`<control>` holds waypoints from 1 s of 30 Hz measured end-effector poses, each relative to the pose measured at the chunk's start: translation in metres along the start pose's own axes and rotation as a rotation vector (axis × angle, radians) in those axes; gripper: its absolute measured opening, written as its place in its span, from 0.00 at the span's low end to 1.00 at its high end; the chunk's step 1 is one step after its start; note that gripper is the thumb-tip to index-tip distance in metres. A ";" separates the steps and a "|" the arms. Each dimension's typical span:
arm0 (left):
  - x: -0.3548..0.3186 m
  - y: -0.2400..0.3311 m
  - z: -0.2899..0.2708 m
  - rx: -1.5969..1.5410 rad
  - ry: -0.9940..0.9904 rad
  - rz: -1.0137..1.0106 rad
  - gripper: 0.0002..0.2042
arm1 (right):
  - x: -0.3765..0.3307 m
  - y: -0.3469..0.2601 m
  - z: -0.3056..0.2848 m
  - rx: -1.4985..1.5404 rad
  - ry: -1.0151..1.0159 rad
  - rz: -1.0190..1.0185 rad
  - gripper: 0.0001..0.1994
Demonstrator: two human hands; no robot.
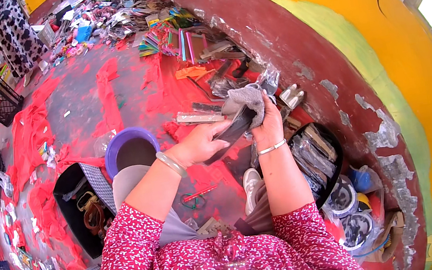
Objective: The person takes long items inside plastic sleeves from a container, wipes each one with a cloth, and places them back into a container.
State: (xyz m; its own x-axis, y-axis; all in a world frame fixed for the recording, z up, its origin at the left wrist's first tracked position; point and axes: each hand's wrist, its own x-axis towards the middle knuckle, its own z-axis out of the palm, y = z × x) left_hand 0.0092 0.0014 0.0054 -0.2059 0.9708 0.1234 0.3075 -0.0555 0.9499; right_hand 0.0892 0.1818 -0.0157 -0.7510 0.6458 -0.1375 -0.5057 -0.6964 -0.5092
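Observation:
In front of my body, my left hand (pixel 199 145) grips a long, flat dark piece (pixel 238 126) between thumb and fingers. I cannot tell exactly what the piece is. A grey fuzzy cloth (pixel 247 97) is bunched in my right hand (pixel 270 122) and lies against the far end of the dark piece. My right fingers are partly hidden behind the cloth. Beyond both hands, clear plastic-wrapped items (pixel 224 86) and a light narrow strip (pixel 199 117) lie on red sheeting (pixel 177 87).
A purple basin (pixel 112 151) of dark liquid stands by my left forearm, beside a black tub (pixel 70 214) of loose items. At my right, another black tub (pixel 335 147) holds wrapped pieces near the wall. Goods are heaped (pixel 117 12) far off; a person (pixel 17 36) stands near a black crate (pixel 0 100).

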 end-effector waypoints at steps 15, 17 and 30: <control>-0.014 -0.005 -0.007 -0.654 -0.158 -0.226 0.26 | -0.013 -0.064 0.017 0.055 -0.414 -0.192 0.27; -0.014 -0.005 -0.009 -0.659 -0.201 -0.256 0.26 | -0.026 -0.060 0.030 -0.060 -0.482 -0.141 0.29; -0.009 -0.014 -0.014 -0.410 -0.208 -0.229 0.24 | -0.001 -0.069 -0.005 -0.086 0.008 0.012 0.08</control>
State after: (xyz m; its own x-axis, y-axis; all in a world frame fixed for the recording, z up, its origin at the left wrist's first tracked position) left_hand -0.0062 -0.0099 -0.0054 -0.0231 0.9924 -0.1209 -0.1222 0.1172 0.9856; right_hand 0.1271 0.2313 0.0150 -0.7534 0.6400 -0.1508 -0.4579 -0.6753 -0.5781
